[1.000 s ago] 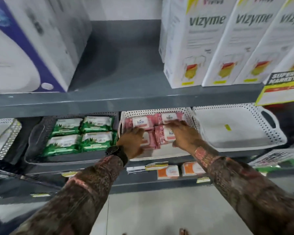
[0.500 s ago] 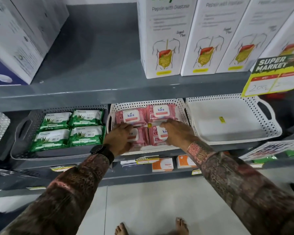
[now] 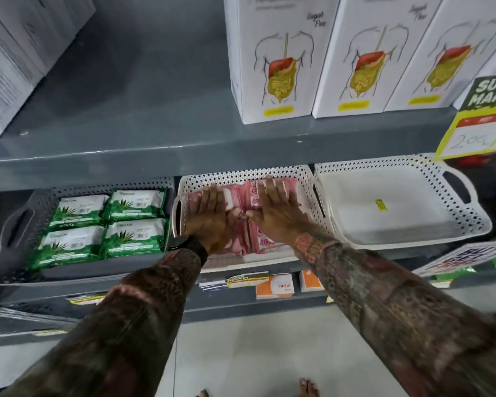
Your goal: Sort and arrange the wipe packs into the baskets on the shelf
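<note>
Several pink wipe packs [image 3: 245, 224] lie flat in the middle white perforated basket [image 3: 246, 174] on the lower shelf. My left hand [image 3: 212, 217] rests flat, fingers spread, on the left packs. My right hand [image 3: 275, 212] lies flat on the right packs, fingers reaching toward the basket's back wall. Neither hand grips a pack. To the left, a grey basket [image 3: 15, 224] holds several green wipe packs [image 3: 106, 224] in two rows. On the right stands a white basket [image 3: 458, 222] with only a small yellow sticker inside.
White cartons with a stomach drawing [image 3: 281, 58] stand on the upper grey shelf [image 3: 143, 133]. A yellow price sign [image 3: 481, 121] hangs at right. Orange small boxes [image 3: 275, 286] sit on the shelf below. Tiled floor and bare feet show at the bottom.
Both hands moved from the front pink packs further back and now lie flat across the packs, covering most of them. The camera tilted down and closer.
</note>
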Action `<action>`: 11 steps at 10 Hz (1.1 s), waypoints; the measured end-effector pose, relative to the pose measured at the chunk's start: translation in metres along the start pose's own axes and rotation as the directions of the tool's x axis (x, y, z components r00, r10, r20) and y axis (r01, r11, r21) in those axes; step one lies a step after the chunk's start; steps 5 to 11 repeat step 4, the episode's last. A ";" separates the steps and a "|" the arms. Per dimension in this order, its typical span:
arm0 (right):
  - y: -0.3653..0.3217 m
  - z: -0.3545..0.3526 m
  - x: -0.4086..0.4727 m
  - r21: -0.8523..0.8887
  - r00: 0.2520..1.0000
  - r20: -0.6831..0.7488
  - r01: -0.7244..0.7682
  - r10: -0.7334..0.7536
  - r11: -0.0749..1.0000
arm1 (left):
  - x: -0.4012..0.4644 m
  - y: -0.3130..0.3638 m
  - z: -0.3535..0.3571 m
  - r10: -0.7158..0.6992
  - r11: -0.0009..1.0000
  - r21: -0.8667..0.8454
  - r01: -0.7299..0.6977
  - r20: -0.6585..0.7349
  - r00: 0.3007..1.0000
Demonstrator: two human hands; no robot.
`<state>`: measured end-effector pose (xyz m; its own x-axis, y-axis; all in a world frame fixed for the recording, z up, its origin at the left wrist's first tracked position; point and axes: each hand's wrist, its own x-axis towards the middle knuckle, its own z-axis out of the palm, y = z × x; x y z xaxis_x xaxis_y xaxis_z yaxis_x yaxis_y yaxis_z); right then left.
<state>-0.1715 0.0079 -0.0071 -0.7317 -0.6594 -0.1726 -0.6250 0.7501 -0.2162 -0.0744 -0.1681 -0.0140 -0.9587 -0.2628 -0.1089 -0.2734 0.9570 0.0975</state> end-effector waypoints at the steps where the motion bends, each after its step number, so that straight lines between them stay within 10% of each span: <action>1: 0.006 0.017 0.001 -0.013 0.998 -0.059 0.023 -0.024 1.000 | 0.000 0.000 0.012 0.008 0.996 -0.088 -0.012 -0.038 0.999; 11: 0.000 0.010 0.002 0.016 1.000 -0.014 -0.006 0.007 1.000 | 0.000 0.000 0.000 0.010 0.991 -0.134 -0.004 0.045 0.999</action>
